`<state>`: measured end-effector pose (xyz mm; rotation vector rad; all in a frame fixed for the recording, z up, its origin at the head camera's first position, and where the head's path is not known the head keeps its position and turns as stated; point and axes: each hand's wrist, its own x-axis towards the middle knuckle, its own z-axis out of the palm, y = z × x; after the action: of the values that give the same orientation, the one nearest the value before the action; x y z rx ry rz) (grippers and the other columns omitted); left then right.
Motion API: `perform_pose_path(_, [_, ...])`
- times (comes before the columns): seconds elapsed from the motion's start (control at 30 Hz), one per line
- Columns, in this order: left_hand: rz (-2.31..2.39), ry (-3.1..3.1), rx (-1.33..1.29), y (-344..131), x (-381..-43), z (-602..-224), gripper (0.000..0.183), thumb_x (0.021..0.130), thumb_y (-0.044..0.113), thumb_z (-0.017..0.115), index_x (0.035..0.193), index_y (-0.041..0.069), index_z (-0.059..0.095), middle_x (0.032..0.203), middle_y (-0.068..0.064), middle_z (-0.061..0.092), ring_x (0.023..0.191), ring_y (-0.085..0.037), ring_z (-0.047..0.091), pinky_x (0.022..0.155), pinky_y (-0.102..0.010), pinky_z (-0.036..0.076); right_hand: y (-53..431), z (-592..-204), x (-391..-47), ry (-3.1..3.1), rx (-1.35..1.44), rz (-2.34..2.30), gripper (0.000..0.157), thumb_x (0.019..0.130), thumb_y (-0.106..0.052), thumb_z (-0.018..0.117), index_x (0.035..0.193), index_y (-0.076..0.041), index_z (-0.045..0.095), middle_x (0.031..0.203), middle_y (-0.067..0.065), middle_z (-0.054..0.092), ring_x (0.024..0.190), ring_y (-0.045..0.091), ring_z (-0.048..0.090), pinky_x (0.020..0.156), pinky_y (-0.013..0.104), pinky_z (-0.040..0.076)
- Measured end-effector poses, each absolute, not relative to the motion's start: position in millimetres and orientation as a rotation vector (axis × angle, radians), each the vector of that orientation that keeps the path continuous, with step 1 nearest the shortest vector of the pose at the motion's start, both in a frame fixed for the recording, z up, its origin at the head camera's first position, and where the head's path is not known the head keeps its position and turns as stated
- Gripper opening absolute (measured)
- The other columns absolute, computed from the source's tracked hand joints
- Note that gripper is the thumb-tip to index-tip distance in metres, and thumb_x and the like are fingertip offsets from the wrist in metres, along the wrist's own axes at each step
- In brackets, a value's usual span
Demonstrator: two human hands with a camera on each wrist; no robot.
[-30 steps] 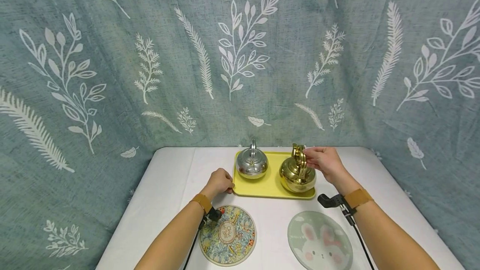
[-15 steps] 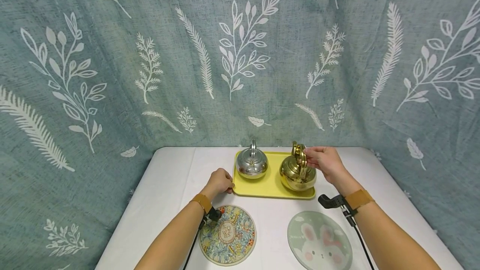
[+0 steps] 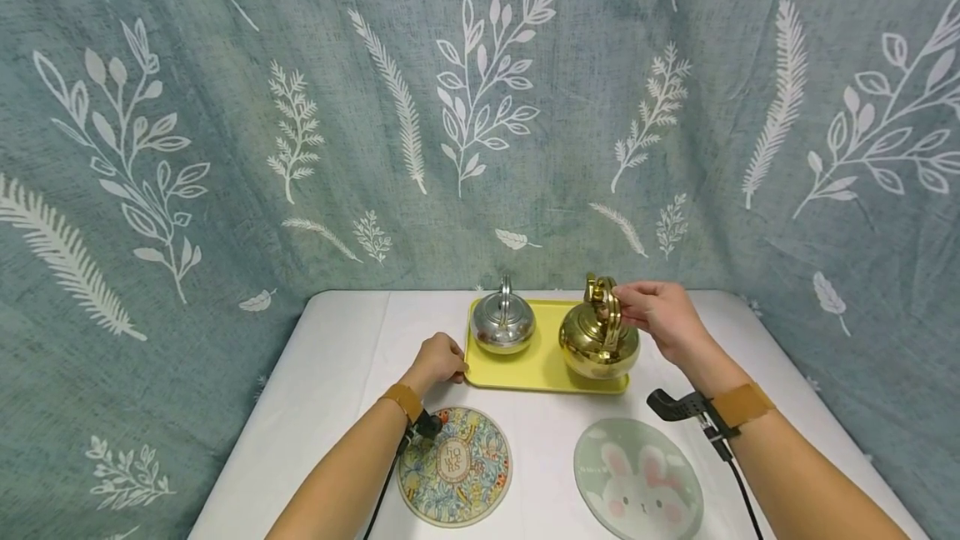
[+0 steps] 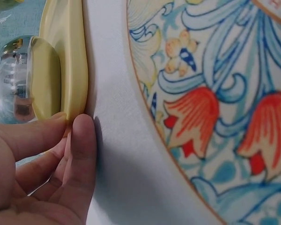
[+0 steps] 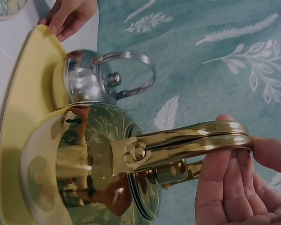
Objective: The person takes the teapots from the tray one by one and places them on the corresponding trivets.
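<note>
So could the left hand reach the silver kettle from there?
Likely yes: only the low rim of the yellow tray lies between the left hand and the silver kettle, though the hand would first release its pinch.

Kettle (image 3: 503, 325) on the tray's (image 3: 534, 371) left — mats (image 3: 455, 473) before the tray.

Head cam's pretty bright and even, desk (image 3: 542, 473) almost white, but the leaf prints on the curtain (image 3: 570, 90) look stretched toward 3 and 9 o'clock. Both wrist cams are dimmer and kinda soft. There's a soft shadow at the left hand's (image 4: 49, 164) 3 o'clock, plus mirror-like glare on the gold kettle (image 5: 100, 159).
</note>
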<state>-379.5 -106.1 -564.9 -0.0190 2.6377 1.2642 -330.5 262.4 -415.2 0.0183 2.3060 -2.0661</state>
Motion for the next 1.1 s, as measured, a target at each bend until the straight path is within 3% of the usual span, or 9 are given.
perform_pose_path(0.37, [1.236, 2.653, -0.023, -106, -381, -564, 0.007, 0.096, 0.000, 0.081, 0.093, -0.002, 0.075, 0.069, -0.010, 0.071, 0.058, -0.018, 0.072, 0.056, -0.028, 0.059, 270, -395, -295, 2.241, -0.022, -2.158, 0.046, 0.110, -0.015, 0.068, 0.140, 0.018, 0.057, 0.093, -0.002, 0.075, 0.084, 0.011, 0.076, 0.078, 0.025, 0.063])
perform_pose_path(0.67, [1.196, 2.660, -0.030, -104, -384, -566, 0.009, 0.097, 0.001, 0.081, 0.091, -0.001, 0.074, 0.069, -0.011, 0.071, 0.057, -0.017, 0.070, 0.055, -0.028, 0.057, 288, -394, -266, 2.142, -0.092, -2.250, 0.011, 0.110, -0.013, 0.069, 0.110, -0.005, 0.077, 0.092, 0.001, 0.075, 0.085, 0.015, 0.079, 0.075, 0.025, 0.062])
perform_pose_path(1.1, [1.190, 2.666, -0.017, -104, -380, -562, 0.007, 0.098, 0.002, 0.080, 0.094, -0.001, 0.076, 0.069, -0.010, 0.070, 0.058, -0.017, 0.071, 0.058, -0.029, 0.059, 300, -408, -229, 2.174, -0.049, -2.280, 0.014, 0.110, -0.007, 0.067, 0.105, -0.006, 0.080, 0.089, 0.001, 0.074, 0.078, 0.015, 0.077, 0.070, 0.025, 0.062])
